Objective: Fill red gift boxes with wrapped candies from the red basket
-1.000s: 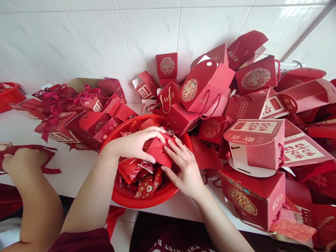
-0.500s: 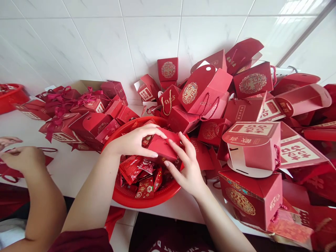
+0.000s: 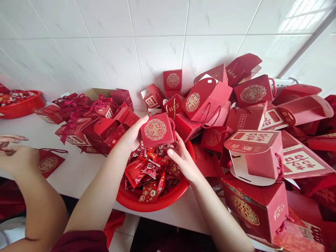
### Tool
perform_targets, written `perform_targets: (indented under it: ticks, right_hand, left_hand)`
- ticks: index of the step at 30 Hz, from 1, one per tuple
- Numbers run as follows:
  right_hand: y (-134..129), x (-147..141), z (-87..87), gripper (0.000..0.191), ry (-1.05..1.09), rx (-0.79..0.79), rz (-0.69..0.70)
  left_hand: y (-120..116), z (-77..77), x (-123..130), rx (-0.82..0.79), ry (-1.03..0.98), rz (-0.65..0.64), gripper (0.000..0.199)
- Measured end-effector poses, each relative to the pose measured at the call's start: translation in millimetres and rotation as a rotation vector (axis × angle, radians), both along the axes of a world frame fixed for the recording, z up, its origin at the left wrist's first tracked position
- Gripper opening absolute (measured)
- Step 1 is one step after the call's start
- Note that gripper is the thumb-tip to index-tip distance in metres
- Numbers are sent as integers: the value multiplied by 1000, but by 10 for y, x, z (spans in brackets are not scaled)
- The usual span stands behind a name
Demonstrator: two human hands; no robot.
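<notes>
At the left, we are noting a red basin [image 3: 31, 106] at the far side and, nearer, a co-worker's hand [image 3: 22, 161] working beside a flat red carton [image 3: 51, 162] on the white table [image 3: 75, 178]. Ribboned boxes [image 3: 75, 131] are standing to the right of the basin.

At the centre, we are holding the small red box [image 3: 156, 130] above the far part of the red basket [image 3: 154, 207], its gold-patterned face turned up. Our left hand [image 3: 132, 134] is gripping the box's left side, thumb at the far left corner, the other fingers largely hidden. Our right hand [image 3: 183, 159] is half open at the near right corner, thumb apart from the fingers; whether it is bearing weight, we cannot tell.

In our judgement, sound handling is calling for light, even pressure on the side walls, since thin card is probably creasing easily under a hard pinch. We are advising fingers outside the twisted cord [image 3: 172, 127], lest it snag, and a level box, clear of the wrapped packets [image 3: 149, 171] beneath.

At the right, piled boxes [image 3: 204, 101] are leaning together close by, so we are recommending a compact right elbow and small wrist turns.
</notes>
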State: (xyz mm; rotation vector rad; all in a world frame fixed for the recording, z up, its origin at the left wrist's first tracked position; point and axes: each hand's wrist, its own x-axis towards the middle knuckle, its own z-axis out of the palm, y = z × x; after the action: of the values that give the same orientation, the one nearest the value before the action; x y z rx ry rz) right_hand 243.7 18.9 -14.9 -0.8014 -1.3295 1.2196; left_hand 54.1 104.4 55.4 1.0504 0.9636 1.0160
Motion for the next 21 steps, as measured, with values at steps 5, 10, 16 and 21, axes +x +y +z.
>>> perform_targets:
  ticks: [5,10,16,21]
  right_hand:
    - [-1,0,-29,91,31,-65,-15]
    - [3,4,-60,98,55,5,-28]
    - [-75,-47,-42,106,-146,140,-301]
    - [-147,-53,-24,109,-402,310,-571]
  left_hand:
    - [-40,5,-33,77,69,-135,48]
    - [-78,62,-77,193,133,-250,58]
    - [-73,79,-80,431,252,-181,54]
    - [-60,66,-133,627,329,-115,55]
